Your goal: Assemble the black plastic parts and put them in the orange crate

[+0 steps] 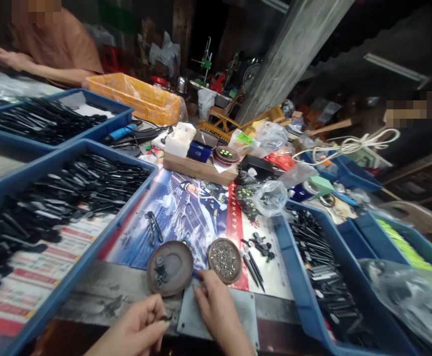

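Observation:
My left hand (137, 321) is closed in a pinch on a small black part (166, 318) at the near edge of the table. My right hand (217, 306) is over a grey metal plate (243, 309), its fingers bent together; something dark shows at the fingertips, too small to name. Just beyond it stands a round brown dish (210, 247) filled with tiny metal pieces (225, 259). A second brown dish (180, 269), left of that, holds a few small black parts (160, 272). Pliers (153, 228) lie on the poster behind it.
Blue trays of black parts stand at left (122, 217) and right (288, 257). Black pointed rods (253, 272) lie near the right dish. Behind are a wooden block (201, 168), plastic bags (269, 198) and an orange crate (137, 101). Other people sit at far left (67, 44) and far right.

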Action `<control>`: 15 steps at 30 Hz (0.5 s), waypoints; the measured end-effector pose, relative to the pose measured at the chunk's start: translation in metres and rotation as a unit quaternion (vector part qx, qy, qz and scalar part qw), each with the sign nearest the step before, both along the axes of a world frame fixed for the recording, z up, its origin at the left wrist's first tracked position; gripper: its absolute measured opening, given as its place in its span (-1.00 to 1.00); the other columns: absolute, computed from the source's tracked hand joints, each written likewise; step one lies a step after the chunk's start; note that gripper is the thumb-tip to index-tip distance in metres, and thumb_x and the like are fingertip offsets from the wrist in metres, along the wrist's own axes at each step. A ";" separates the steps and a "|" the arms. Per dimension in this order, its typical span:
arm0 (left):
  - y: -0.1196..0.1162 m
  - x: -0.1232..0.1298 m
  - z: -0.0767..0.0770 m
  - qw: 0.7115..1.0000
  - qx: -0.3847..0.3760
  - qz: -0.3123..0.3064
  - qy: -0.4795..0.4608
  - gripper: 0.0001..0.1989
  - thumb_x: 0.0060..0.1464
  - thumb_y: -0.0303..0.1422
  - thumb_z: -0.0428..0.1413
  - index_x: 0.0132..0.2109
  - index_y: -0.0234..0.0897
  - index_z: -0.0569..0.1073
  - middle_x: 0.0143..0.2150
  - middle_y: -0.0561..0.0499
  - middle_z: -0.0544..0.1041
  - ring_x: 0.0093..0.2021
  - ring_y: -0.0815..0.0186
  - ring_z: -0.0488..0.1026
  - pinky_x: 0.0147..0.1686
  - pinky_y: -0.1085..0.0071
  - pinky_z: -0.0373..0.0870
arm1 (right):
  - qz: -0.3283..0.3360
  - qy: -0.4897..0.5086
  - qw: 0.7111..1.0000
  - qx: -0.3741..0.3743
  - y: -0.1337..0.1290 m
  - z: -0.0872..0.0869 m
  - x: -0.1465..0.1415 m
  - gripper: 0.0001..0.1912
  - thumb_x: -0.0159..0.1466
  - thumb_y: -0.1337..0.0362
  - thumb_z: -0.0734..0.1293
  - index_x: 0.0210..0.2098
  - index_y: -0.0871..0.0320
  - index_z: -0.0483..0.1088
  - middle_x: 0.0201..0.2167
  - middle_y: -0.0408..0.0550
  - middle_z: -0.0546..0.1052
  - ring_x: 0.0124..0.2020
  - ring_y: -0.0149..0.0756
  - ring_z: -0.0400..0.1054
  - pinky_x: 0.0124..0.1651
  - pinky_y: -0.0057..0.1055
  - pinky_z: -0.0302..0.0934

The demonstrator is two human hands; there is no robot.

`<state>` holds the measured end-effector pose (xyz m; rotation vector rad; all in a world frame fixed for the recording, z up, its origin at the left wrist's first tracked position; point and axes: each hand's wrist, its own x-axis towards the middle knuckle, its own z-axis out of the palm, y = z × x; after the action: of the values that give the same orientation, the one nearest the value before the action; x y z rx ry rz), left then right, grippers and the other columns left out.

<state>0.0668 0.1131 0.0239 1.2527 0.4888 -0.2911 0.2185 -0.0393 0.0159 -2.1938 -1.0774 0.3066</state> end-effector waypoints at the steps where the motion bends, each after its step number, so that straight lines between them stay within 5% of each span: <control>1: -0.001 0.002 0.000 1.000 -0.001 -0.001 0.003 -0.58 0.10 0.01 0.12 -0.33 -0.22 0.19 -0.56 0.19 0.41 -0.71 0.57 0.13 -0.69 0.61 -0.05 | 0.007 -0.004 1.000 -0.002 0.001 0.002 0.002 -0.73 0.24 0.40 0.26 -0.07 0.15 0.41 -0.24 0.02 0.57 -0.28 -0.18 0.48 -0.27 -0.37 0.34; 6: -0.006 0.002 -0.008 1.000 -0.011 0.009 0.006 -0.52 0.03 0.10 0.14 -0.33 -0.21 0.18 -0.58 0.20 0.40 -0.73 0.57 0.08 -0.70 0.60 -0.09 | -0.098 -0.059 0.993 -0.037 -0.017 0.018 0.067 -0.78 0.34 0.34 0.17 -0.10 0.18 0.41 -0.21 0.06 0.56 -0.20 -0.20 0.46 -0.14 -0.36 0.30; 11: -0.013 0.002 -0.008 0.999 -0.017 0.034 -0.005 -0.52 0.02 0.08 0.16 -0.35 -0.22 0.19 -0.60 0.20 0.39 -0.74 0.59 0.02 -0.72 0.59 -0.15 | -0.169 -0.087 0.978 -0.087 -0.029 0.011 0.147 -0.78 0.24 0.50 0.19 -0.24 0.22 0.44 -0.26 0.14 0.52 -0.19 -0.12 0.40 -0.15 -0.32 0.20; 15: -0.019 0.002 -0.002 0.997 -0.035 0.061 -0.005 -0.55 0.02 0.03 0.19 -0.35 -0.22 0.20 -0.60 0.21 0.38 -0.73 0.60 0.04 -0.71 0.61 -0.13 | -0.158 -0.072 0.982 -0.071 -0.022 0.017 0.160 -0.79 0.20 0.53 0.20 -0.42 0.21 0.43 -0.36 0.09 0.49 -0.29 -0.16 0.38 -0.19 -0.32 0.18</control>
<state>0.0684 0.0942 0.0223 1.1504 0.5395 -0.1962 0.3783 -0.0617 0.0333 -2.5025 -0.7825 0.0845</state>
